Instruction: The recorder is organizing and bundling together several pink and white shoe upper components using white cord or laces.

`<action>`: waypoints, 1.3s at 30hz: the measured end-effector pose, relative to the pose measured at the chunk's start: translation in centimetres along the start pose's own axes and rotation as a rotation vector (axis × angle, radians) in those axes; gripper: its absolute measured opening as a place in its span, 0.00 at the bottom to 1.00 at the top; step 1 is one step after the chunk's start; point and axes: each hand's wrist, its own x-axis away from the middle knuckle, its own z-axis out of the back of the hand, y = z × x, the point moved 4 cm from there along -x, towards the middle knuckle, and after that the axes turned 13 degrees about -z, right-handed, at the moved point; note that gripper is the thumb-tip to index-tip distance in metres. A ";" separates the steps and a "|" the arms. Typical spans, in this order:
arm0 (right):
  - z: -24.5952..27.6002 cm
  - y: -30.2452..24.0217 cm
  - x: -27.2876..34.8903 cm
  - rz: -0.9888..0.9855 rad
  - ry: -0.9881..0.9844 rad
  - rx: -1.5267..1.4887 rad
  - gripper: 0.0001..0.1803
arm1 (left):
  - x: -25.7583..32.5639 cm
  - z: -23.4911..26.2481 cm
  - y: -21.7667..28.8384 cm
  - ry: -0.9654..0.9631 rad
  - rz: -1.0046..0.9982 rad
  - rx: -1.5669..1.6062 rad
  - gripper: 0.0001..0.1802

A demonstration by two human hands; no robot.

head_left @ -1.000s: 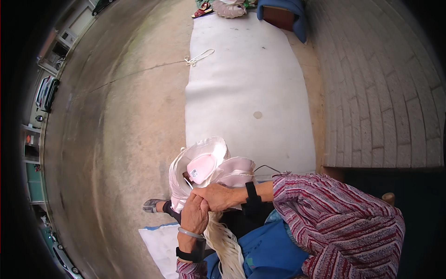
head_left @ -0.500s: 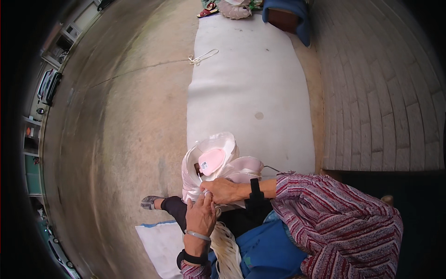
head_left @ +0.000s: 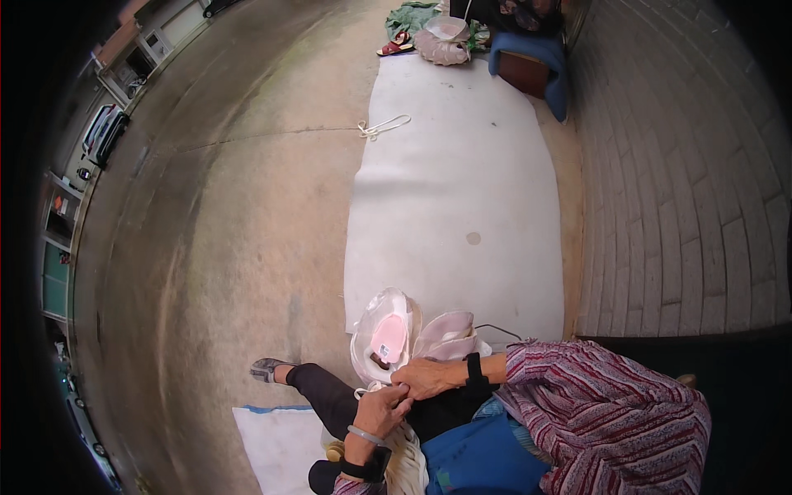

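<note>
In front of my knees, a rounded, pale pink fabric piece (head_left: 360,348) stands with its hollow side up. A flat pink pad (head_left: 391,339) with a small white label lies inside it. Beside it on the right rests a second pale pink piece (head_left: 445,337). At the near edge of these pieces my left hand (head_left: 381,411) and my right hand (head_left: 425,378) meet, fingers closed and pinched together. What lies between the fingertips is too small to make out. A bit of white cord (head_left: 360,393) shows by the left fingers. Off-white strands (head_left: 406,462) hang across my lap.
A long white sheet (head_left: 454,198) covers the concrete, with a looped cord (head_left: 384,126) at its left edge. Red sandals (head_left: 396,44), a pinkish cushion-like bundle (head_left: 443,48) and a blue-draped chair (head_left: 528,73) stand at the far end. A brick wall (head_left: 685,190) rises at right.
The view has tilted up, so the scene sits lower. Both hands have drawn slightly back from the pink piece, fingertips still together. A wooden knob now shows by the left wrist.
</note>
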 end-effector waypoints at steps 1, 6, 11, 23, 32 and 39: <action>0.1 0.3 -0.2 -0.001 0.002 0.004 0.15 | 0.7 0.1 0.0 0.002 -0.004 0.000 0.09; 1.4 4.3 -1.0 -0.128 0.272 -0.167 0.19 | 4.9 2.4 0.4 0.354 0.082 0.336 0.09; 8.0 7.0 -1.2 -0.306 0.384 -0.544 0.21 | 10.0 1.1 -3.2 0.461 0.182 -0.270 0.12; 19.3 15.2 5.7 -0.191 0.943 -1.456 0.10 | 14.2 -5.2 -5.9 0.298 0.358 -0.175 0.36; 13.0 35.1 8.2 -0.619 1.294 -1.753 0.08 | 13.2 -6.8 -6.0 0.236 0.457 -0.241 0.40; 13.0 40.3 13.0 -0.735 1.256 -1.677 0.07 | 12.8 -7.4 -7.1 0.262 0.447 -0.301 0.41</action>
